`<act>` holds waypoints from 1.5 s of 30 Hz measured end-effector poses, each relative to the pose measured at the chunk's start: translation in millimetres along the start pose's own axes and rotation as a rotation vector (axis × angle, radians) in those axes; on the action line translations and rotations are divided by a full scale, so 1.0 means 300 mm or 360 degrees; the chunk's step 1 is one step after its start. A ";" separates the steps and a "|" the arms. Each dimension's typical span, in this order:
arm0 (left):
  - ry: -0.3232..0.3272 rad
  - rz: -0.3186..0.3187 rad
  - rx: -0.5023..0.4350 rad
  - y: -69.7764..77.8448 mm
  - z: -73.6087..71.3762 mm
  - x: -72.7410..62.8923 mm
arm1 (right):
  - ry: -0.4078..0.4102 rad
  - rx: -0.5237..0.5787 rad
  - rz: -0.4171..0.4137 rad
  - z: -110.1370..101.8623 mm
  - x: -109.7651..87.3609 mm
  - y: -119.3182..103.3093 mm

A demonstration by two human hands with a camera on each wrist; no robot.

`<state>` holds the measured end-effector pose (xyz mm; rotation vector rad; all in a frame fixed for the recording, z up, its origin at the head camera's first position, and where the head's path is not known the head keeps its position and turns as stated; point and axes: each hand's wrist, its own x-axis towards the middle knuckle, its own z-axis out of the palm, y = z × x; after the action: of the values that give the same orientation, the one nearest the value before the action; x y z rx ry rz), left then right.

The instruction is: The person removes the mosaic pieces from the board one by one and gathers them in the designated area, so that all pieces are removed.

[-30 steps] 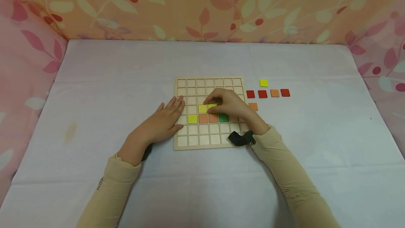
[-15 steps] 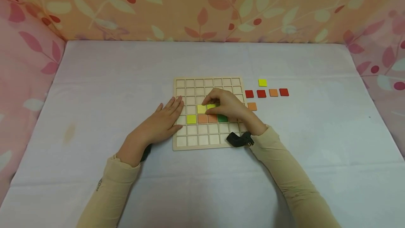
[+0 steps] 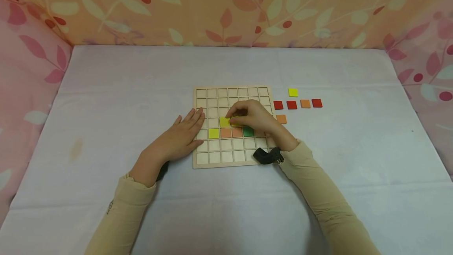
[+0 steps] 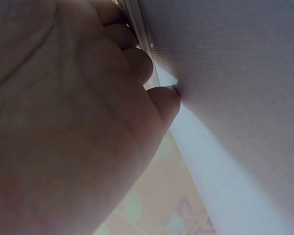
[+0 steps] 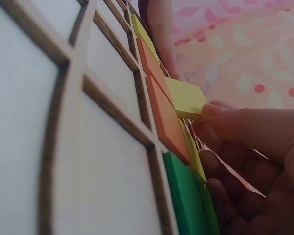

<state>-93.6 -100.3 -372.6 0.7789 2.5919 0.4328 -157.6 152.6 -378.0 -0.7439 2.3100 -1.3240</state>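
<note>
A wooden grid board (image 3: 226, 156) lies flat on the table. My left hand (image 3: 178, 137) rests with straight fingers over its left edge; in the left wrist view the fingertips touch the rim. Above the middle of the board, my right hand (image 3: 253, 115) pinches a yellow tile (image 5: 185, 97) between thumb and fingers, tilted up from the grid in the right wrist view. Around it sit another yellow tile (image 5: 193, 154), orange tiles (image 3: 225, 132) and a green tile (image 3: 248, 131). One more yellow tile (image 3: 214, 133) lies at the left of that row. The right hand hides part of the grid.
Right of the board lie loose tiles: a yellow tile (image 3: 293, 92), several red tiles (image 3: 291, 104) and two orange tiles (image 3: 305, 104). A black wrist camera (image 3: 266, 156) hangs over the board's lower right. Patterned cloth (image 3: 226, 7) bounds the white table.
The right hand has shifted slightly over the yellow tiles, its thumb nearer the fingertips. The left hand stays on the board's edge. The whole view has drifted a little.
</note>
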 end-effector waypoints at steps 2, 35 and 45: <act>0.0005 0.0001 -0.0004 0.000 0.000 -0.001 | 0.0018 0.0017 0.0007 0.001 -0.001 0.000; -0.0008 0.0005 0.0002 0.003 -0.005 -0.001 | 0.0200 0.0183 0.0211 -0.018 -0.003 0.005; -0.0009 0.0013 -0.0003 0.004 -0.006 -0.004 | 0.0225 0.0240 0.0191 -0.026 -0.011 0.014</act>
<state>-93.0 -100.4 -370.3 0.7896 2.5834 0.4344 -160.6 161.6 -377.6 -0.4700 2.2894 -1.5181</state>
